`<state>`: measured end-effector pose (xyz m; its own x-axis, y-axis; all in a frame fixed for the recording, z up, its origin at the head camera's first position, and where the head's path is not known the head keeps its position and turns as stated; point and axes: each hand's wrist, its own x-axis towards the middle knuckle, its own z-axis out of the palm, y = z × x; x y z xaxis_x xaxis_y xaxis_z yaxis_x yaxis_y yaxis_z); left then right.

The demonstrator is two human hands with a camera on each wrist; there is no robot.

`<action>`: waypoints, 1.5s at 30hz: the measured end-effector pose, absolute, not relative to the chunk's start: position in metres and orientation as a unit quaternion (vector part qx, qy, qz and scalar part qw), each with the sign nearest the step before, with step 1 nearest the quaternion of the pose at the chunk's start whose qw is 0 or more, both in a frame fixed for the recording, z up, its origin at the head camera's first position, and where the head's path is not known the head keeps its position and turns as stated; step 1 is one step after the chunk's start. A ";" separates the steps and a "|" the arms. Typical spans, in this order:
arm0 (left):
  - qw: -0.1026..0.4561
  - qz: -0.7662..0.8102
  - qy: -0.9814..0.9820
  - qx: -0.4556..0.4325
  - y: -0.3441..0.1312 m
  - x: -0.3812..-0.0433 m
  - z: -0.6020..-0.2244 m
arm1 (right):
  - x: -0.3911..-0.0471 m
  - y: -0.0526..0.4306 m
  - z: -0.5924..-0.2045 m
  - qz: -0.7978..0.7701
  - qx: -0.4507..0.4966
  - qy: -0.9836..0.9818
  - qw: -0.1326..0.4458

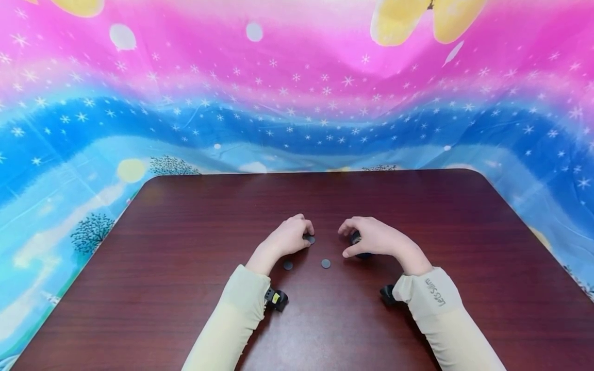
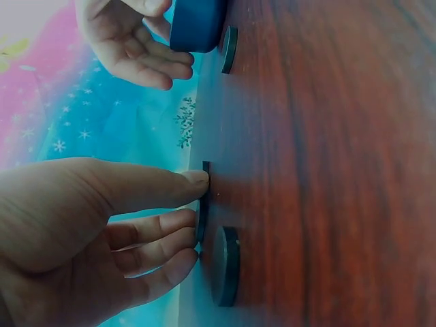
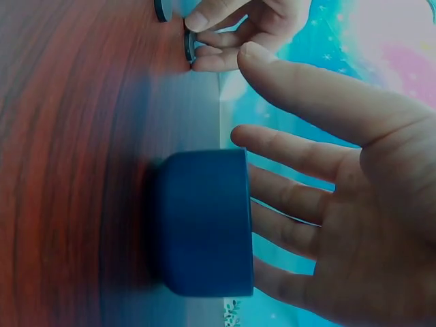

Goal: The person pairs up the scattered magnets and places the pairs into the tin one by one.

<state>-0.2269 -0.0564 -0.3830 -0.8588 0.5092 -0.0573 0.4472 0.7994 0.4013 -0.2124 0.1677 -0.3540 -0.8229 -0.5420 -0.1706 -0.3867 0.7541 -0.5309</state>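
My left hand [image 1: 289,236] is low over the table, pinching a small dark round disc [image 2: 204,214] between thumb and fingertips. Two similar discs lie flat nearby: one disc [image 1: 288,266] just below the left wrist, another disc [image 1: 326,264] between the hands. On the right, a dark blue cup [image 3: 204,225] stands upright on the tabletop, mostly covered by the right hand in the head view. My right hand [image 1: 379,238] arches around its rim, thumb and fingers spread apart, the thumb clear of the cup in the right wrist view.
The dark reddish wooden table [image 1: 209,319] has rounded far corners. A pink and blue patterned cloth [image 1: 297,118] hangs behind it and along both sides. Small black cameras [image 1: 278,300] are strapped at both wrists.
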 end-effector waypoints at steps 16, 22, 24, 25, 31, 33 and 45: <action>0.087 0.206 0.944 0.244 -0.056 -0.227 -0.381 | -0.206 0.190 -0.354 -0.215 -0.262 0.928 0.157; 0.081 0.200 0.945 0.247 -0.056 -0.227 -0.381 | -0.203 0.193 -0.353 -0.217 -0.273 0.924 0.160; 0.080 0.198 0.944 0.250 -0.056 -0.227 -0.382 | -0.203 0.193 -0.352 -0.216 -0.276 0.923 0.160; 0.079 0.196 0.944 0.253 -0.056 -0.227 -0.382 | -0.204 0.193 -0.352 -0.215 -0.277 0.923 0.160; 0.071 0.189 0.941 0.270 -0.056 -0.226 -0.382 | -0.206 0.195 -0.356 -0.213 -0.268 0.927 0.155; 0.070 0.189 0.941 0.271 -0.056 -0.225 -0.381 | -0.206 0.196 -0.357 -0.213 -0.264 0.928 0.155; 0.075 0.195 0.940 0.268 -0.055 -0.226 -0.381 | -0.206 0.194 -0.357 -0.228 -0.251 0.928 0.154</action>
<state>-0.2258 -0.0552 -0.3806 -0.8450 0.5336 -0.0371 0.4749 0.7804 0.4067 -0.2063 0.1937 -0.3571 -0.8262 -0.5369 -0.1707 -0.3965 0.7693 -0.5009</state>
